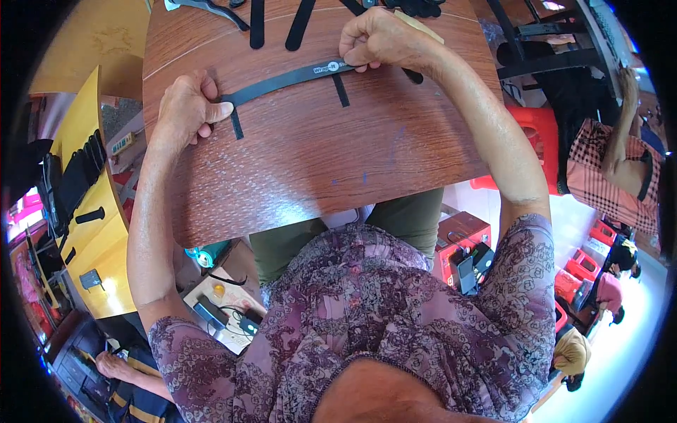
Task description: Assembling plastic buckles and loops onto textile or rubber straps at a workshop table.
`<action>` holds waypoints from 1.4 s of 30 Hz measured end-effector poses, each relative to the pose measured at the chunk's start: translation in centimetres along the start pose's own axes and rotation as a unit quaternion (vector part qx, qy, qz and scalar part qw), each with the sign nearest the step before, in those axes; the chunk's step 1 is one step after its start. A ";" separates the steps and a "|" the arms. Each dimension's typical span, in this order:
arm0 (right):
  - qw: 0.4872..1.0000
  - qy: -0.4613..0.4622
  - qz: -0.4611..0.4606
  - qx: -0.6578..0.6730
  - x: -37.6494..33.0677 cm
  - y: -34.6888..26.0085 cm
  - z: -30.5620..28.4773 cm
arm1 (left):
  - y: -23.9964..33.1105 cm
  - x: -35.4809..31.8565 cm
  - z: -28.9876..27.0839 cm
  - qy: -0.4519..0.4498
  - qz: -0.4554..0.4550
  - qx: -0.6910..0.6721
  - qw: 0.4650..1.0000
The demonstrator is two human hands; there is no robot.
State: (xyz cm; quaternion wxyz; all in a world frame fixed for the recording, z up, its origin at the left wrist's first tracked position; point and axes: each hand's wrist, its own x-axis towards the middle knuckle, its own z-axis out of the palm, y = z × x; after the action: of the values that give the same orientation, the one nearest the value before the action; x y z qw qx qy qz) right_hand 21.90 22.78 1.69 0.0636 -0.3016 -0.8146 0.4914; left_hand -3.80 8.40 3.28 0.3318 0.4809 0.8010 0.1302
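Note:
A long black strap (pixel 282 80) with a small white printed patch lies across the brown wooden table (pixel 310 162). My left hand (pixel 185 106) pinches its left end, where a short black tab (pixel 236 125) hangs down. My right hand (pixel 384 39) pinches the strap's right end near the white patch. A second short black strip (pixel 340 90) crosses under the strap near the middle. The strap is stretched flat between both hands.
More black straps (pixel 257 25) and a dark tool (pixel 211 8) lie at the table's far edge. A yellow table (pixel 92 211) with black straps stands at left. Another person in a checked shirt (pixel 610 180) sits at right, beside red stools (pixel 539 134). Boxes with gear lie under the table.

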 end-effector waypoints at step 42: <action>0.944 0.159 0.036 -0.286 -1.0 -0.8 2.1 | -2.8 0.4 -1.2 -0.058 0.049 -0.109 0.991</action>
State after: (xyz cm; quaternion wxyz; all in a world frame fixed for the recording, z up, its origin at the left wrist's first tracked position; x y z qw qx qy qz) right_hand 21.56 20.36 1.51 0.0860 -0.4104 -0.8887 0.1856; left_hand -6.68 7.43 2.54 0.4213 0.4871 0.7371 0.2050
